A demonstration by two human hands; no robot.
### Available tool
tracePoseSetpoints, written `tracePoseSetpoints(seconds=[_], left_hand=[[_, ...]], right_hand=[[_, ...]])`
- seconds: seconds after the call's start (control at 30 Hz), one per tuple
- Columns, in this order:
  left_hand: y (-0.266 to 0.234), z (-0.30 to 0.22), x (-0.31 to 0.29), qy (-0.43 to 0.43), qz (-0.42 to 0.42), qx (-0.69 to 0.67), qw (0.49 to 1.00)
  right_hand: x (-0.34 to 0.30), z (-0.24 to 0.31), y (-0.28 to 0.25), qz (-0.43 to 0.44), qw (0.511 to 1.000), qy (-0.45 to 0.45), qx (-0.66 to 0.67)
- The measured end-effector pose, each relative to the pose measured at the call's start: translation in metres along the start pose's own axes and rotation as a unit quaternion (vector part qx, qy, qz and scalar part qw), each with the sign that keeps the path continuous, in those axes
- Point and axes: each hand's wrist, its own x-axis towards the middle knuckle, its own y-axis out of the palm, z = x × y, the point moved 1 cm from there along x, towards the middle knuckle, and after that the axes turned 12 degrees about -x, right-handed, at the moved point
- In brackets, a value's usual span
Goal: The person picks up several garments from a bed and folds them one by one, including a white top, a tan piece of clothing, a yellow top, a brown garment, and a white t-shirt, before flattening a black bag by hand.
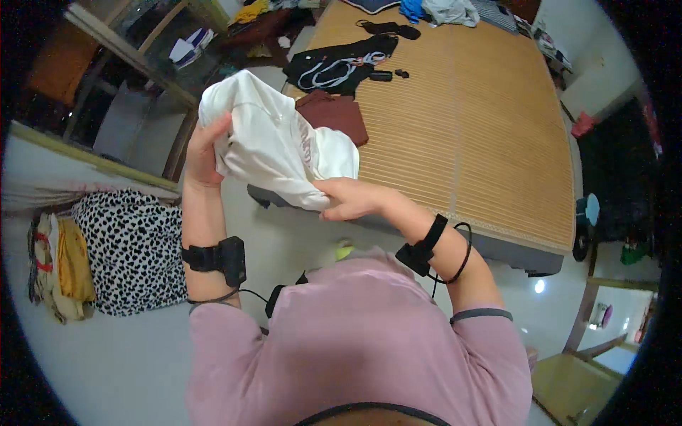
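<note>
A white garment with faint reddish print (266, 138) hangs between my two hands, bunched and partly folded, in front of the bed's near left corner. My left hand (207, 148) grips its left edge, the thumb lying over the cloth and the other fingers hidden behind it. At its lower right end, my right hand (348, 198) pinches the edge between thumb and fingers. Just behind the white garment, a folded maroon cloth (337, 117) lies on the bed mat, partly covered from view.
The bed's bamboo mat (490, 135) stretches ahead and right. On it lie black clothing (334, 60) with a pale cord (341, 71), a small black case (381, 76) and a heap of clothes (451, 11). Left hang a black-and-white spotted cloth (131, 248) and yellow garments (74, 263).
</note>
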Motion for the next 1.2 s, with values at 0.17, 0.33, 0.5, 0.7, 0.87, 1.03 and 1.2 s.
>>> tracePoseSetpoints(seconds=[0.17, 0.33, 0.5, 0.7, 0.87, 1.03, 1.2], left_hand=[[-0.003, 0.006, -0.027, -0.126, 0.024, 0.163, 0.978], [-0.022, 0.004, -0.025, -0.138, -0.029, 0.241, 0.960], [-0.073, -0.002, -0.029, -0.036, -0.126, 0.160, 0.978], [-0.078, -0.012, -0.028, 0.258, -0.141, 0.622, 0.726], [0.015, 0.045, -0.035, 0.043, 0.165, 0.479, 0.861], [0.014, 0.050, -0.035, -0.110, 0.141, 0.390, 0.903], [-0.010, 0.035, -0.048, -0.066, 0.082, 0.435, 0.894]], right_hand=[[0.022, 0.029, 0.000, -0.101, 0.980, -0.081, 0.153], [0.031, 0.033, -0.021, -0.137, 0.915, -0.024, 0.378], [0.014, 0.049, -0.033, -0.191, 0.895, 0.011, 0.403], [0.013, 0.027, -0.018, -0.183, 0.948, 0.019, 0.259], [0.007, 0.042, -0.022, -0.026, 0.993, 0.112, 0.021], [-0.001, 0.047, -0.016, -0.171, 0.975, -0.018, 0.143], [-0.011, 0.039, 0.010, -0.110, 0.990, 0.052, 0.075]])
